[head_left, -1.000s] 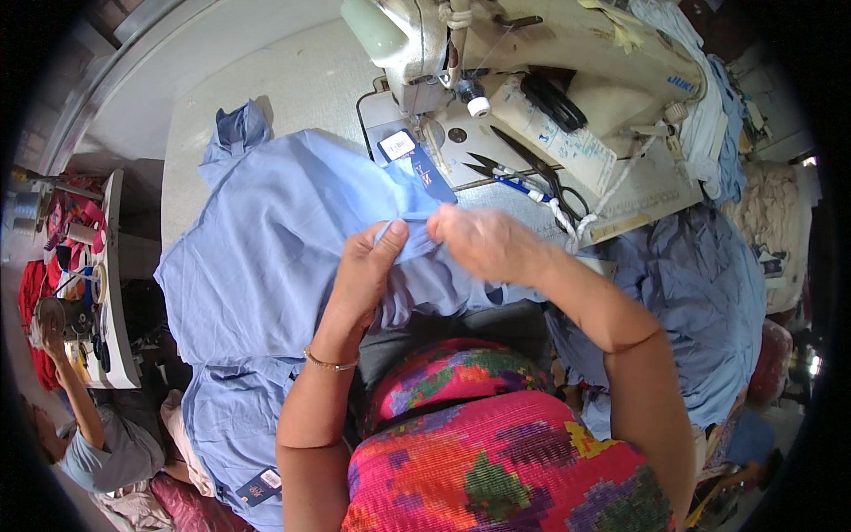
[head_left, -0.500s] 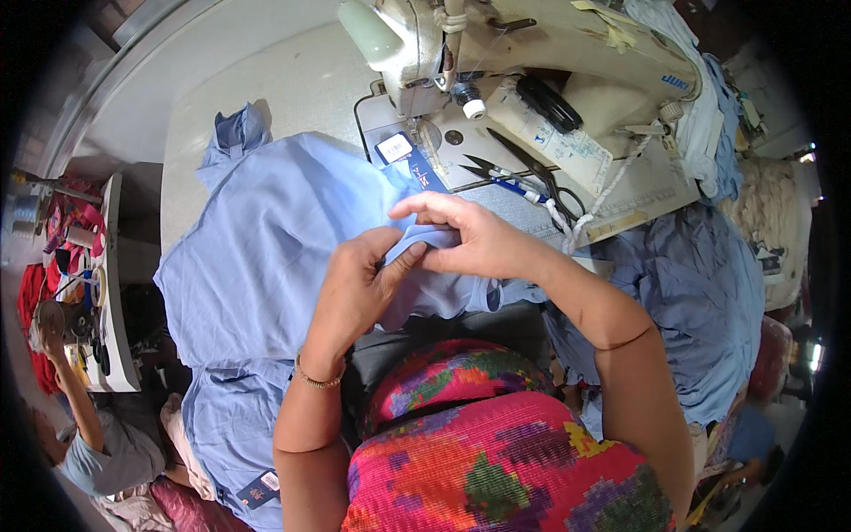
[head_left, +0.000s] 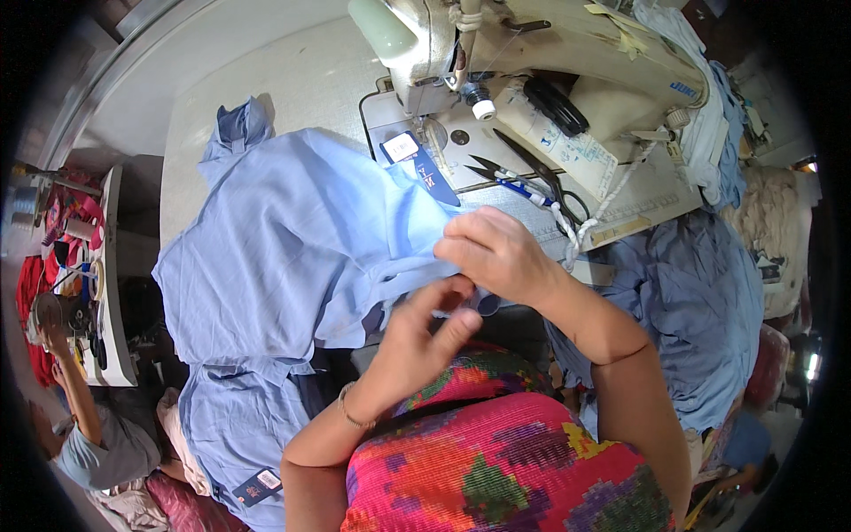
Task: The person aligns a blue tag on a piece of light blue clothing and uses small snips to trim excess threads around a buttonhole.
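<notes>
The right hand (head_left: 496,255) grips a light blue garment (head_left: 257,235), its fingertips closed in a narrow pinch on the cloth's edge. Just below and to the left of that grip is the left hand (head_left: 421,335), its fingers curled and its thumb standing apart from them in a loose, fairly wide shape; whether its fingertips touch the cloth cannot be told. A thin bracelet (head_left: 353,410) circles the left wrist. Most of the garment lies to the left of the grip, spread over the pale table (head_left: 301,80) in soft folds, with a narrow gathered part standing up at its far left corner. Just above the pinch, a dark blue tag (head_left: 434,184) with a white sticker rests by the garment's edge. Beyond the tag stands a cream sewing machine (head_left: 576,58), and to the upper right of the grip lie black shears (head_left: 532,162) near a white braided cord (head_left: 581,235). Farther right hangs a heap of blue cloth (head_left: 683,288). Well below and left of the grip is another blue garment (head_left: 239,417) with its own tag, and at the far left a co-worker (head_left: 115,452) in a grey top has an arm raised.
</notes>
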Demonstrator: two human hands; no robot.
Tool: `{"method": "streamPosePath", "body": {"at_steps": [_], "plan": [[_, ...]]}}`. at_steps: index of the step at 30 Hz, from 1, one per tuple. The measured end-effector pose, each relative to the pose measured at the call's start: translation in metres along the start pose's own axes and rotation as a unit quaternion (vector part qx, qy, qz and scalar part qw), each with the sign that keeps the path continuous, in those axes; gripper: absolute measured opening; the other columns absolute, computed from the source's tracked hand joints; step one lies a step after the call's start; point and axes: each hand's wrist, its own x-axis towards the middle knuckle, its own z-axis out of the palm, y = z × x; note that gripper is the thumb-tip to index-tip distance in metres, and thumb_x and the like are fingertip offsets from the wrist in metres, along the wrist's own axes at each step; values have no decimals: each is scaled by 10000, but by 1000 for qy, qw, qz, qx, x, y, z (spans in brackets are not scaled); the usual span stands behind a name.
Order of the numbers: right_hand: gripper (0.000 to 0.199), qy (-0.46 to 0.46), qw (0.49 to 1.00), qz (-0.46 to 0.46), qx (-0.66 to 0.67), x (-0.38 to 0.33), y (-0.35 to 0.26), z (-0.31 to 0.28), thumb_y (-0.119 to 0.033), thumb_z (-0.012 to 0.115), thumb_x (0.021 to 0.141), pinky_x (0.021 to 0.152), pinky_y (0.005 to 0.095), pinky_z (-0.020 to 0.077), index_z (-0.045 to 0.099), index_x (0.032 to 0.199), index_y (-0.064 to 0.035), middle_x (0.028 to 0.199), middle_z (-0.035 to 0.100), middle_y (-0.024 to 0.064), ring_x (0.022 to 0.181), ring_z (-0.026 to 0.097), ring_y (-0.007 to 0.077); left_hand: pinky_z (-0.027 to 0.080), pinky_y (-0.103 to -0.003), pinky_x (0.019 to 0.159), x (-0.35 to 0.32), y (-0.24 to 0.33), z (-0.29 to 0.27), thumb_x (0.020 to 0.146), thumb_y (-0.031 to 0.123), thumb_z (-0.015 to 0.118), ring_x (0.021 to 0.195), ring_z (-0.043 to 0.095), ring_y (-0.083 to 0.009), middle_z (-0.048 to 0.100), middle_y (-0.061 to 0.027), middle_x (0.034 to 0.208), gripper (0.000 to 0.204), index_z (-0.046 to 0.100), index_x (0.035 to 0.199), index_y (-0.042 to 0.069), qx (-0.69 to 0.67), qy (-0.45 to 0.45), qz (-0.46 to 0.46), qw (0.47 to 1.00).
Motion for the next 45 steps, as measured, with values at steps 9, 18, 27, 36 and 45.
{"method": "streamPosePath", "body": {"at_steps": [9, 18, 27, 36, 45], "plan": [[207, 4, 988, -56, -146, -18, -18, 4, -155, 594, 725, 755, 285, 411, 595, 930, -133, 861, 528, -38, 735, 525, 109, 508, -312, 720, 18, -26, -3, 903, 158, 554, 776, 609, -162, 628, -75, 830, 220, 580, 717, 44, -401, 117, -86, 904], [185, -3, 998, -6, -65, -29, -19, 8, -162, 646, 719, 793, 328, 388, 631, 903, -153, 913, 553, -34, 818, 537, 145, 488, -235, 613, 25, -24, 3, 876, 83, 552, 639, 574, -91, 617, -24, 724, 203, 604, 683, 49, -321, 172, -100, 926], [72, 36, 977, 182, 104, -9, -19, 2, -122, 649, 755, 743, 341, 369, 596, 797, -96, 767, 583, 17, 733, 555, 202, 404, -186, 552, 17, -33, 2, 855, 69, 611, 628, 505, -30, 602, 29, 715, 86, 670, 846, 7, -151, 189, -7, 970], [82, -26, 991, 115, -55, -2, -21, -1, -139, 640, 750, 792, 347, 381, 571, 762, -95, 720, 504, 30, 710, 541, 202, 467, -258, 586, 11, -45, 0, 818, 58, 646, 633, 608, -117, 663, -78, 745, 121, 671, 927, 12, 147, 163, 101, 970], [82, 2, 976, 206, 64, -5, -20, 5, -83, 614, 737, 724, 339, 430, 540, 756, -55, 733, 530, 59, 676, 556, 218, 463, -252, 551, 12, -42, 0, 815, 65, 646, 594, 613, -120, 641, -80, 665, 97, 673, 903, 36, 171, 165, 95, 967]]}}
